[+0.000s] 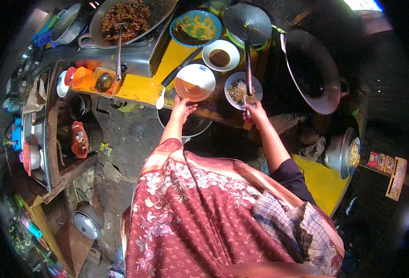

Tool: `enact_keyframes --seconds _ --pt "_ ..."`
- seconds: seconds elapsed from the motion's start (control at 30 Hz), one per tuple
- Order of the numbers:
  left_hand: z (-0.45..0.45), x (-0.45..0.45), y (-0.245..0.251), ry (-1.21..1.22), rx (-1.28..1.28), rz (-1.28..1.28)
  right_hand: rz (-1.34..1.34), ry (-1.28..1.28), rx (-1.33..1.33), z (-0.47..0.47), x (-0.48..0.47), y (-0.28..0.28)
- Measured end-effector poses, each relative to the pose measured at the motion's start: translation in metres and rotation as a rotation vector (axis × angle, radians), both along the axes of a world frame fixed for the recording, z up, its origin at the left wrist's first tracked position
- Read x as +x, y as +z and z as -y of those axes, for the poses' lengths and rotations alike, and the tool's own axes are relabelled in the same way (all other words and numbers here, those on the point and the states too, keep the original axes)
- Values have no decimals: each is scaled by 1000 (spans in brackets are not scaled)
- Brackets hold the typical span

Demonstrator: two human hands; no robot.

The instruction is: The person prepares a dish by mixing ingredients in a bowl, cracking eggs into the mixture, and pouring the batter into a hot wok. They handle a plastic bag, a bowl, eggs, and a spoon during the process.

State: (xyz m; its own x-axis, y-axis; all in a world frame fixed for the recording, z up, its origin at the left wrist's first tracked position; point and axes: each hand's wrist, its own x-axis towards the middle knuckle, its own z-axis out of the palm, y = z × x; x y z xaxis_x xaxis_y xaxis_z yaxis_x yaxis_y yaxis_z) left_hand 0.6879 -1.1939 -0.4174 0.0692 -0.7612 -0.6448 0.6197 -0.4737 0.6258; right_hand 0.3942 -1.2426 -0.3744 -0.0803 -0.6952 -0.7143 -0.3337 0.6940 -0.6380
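Observation:
My left hand [183, 109] is at the near rim of a white bowl [195, 82] holding brown liquid; its fingers are spread, and whether they grip the rim is unclear. My right hand [255, 113] closes on the handle of a pale spoon [246, 104] dipping into a bowl of chopped green and pale ingredients [237, 92]. Across that bowl runs the dark handle of a perforated skimmer [247, 24]. Behind stands a white bowl of dark sauce [219, 56]. A white spoon [160, 100] and a black-handled utensil [176, 73] lie left of my left hand's bowl.
A wok of browned food [126, 21] with a ladle sits on the stove [135, 59] at the upper left. A blue patterned bowl [195, 27] stands at the back. A large empty wok [312, 71] leans at the right. Orange containers [82, 78] stand left.

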Motion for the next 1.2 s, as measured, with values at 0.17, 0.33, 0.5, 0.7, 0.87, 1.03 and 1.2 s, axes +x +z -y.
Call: enact_keyframes --seconds 0.17,0.33,0.5,0.7,0.87,1.03,1.2 --pt "9 -15 -7 140 -10 47 -505 448 -305 29 4 -4" --pt "-3 -23 2 208 -12 155 -652 687 -409 20 -3 38" --pt "-37 -33 25 207 38 158 -685 752 -641 16 -24 49" --pt "-61 -51 40 154 77 192 -560 495 -468 16 -26 22" --pt "-71 -63 39 128 86 218 -511 503 -499 -3 -19 20" --pt "-78 -68 33 75 87 184 -517 527 -422 9 -17 23" --pt "-79 -70 30 88 64 176 -590 533 -501 28 -17 29"
